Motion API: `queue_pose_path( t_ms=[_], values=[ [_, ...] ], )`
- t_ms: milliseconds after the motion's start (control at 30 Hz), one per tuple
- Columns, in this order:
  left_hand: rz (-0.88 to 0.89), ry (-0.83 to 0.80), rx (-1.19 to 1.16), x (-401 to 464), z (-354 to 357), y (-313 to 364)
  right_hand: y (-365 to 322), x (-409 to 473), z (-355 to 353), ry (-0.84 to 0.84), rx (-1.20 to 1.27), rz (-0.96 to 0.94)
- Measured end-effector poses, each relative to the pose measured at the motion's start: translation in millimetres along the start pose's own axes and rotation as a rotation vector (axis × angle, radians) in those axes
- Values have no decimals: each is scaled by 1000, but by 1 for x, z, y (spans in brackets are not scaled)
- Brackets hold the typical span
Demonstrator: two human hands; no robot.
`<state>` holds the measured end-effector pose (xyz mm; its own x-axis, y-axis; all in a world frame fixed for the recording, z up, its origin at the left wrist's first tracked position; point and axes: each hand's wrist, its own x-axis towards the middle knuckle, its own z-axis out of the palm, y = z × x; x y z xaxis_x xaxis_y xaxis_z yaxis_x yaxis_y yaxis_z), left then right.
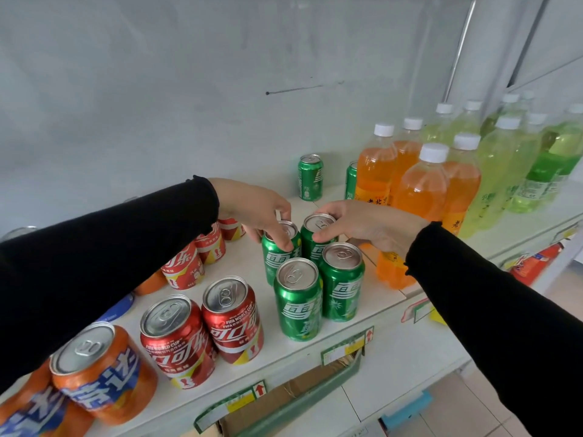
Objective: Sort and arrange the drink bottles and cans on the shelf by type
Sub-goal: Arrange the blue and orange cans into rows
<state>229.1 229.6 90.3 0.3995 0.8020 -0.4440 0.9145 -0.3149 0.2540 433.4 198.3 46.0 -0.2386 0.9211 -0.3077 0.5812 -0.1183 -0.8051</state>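
Head view — looks down, forward; close over shelf (394, 313)

The left sleeve (110, 257) hides most of an orange can (150, 283) and a blue-labelled thing (118, 309) behind it, too covered to name. A green can (351, 181) at the back shows only a strip beside the orange bottles (375, 171), and the lowest orange can (34, 405) is cut by the frame's bottom-left edge. The farthest pale green bottles (523, 102) are blurred, their labels unreadable.

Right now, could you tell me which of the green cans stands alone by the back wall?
The green can at the back, left of the orange bottles, standing fully in view; the four clustered cans sit near the front by the hands.
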Motion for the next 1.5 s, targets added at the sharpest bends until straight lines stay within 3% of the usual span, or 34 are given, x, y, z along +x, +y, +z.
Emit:
queue_pose_path(
  t_ms=[367, 500, 600, 733, 967, 1133, 1333, 1500],
  values=[
    [15, -18, -95, -17, -3, -6, -9, -6, -4, -22, -114, -20],
    [16, 115, -153, -59, -30, -34, -35, -15, -2, 70, -145, -205],
    [4, 258, -64, -92, -41, -58, -60, -13, 14, 142, -73, -381],
    [-26, 370, -20, -125, -38, -93, -96, -3, 46, 77, -161, -513],
    [-162, 374, 41, -136, -7, -141, -127, 51, 97, -45, -421, -432],
    [-178, 366, 36, -121, 11, -143, -141, 85, 118, -84, -650, -430],
    [-229, 342, 193, -98, 20, -141, -149, 106, 126, -145, -872, -403],
    [-223, 397, 172, -100, 23, -134, -145, 105, 119, -126, -848, -491]
  ],
)
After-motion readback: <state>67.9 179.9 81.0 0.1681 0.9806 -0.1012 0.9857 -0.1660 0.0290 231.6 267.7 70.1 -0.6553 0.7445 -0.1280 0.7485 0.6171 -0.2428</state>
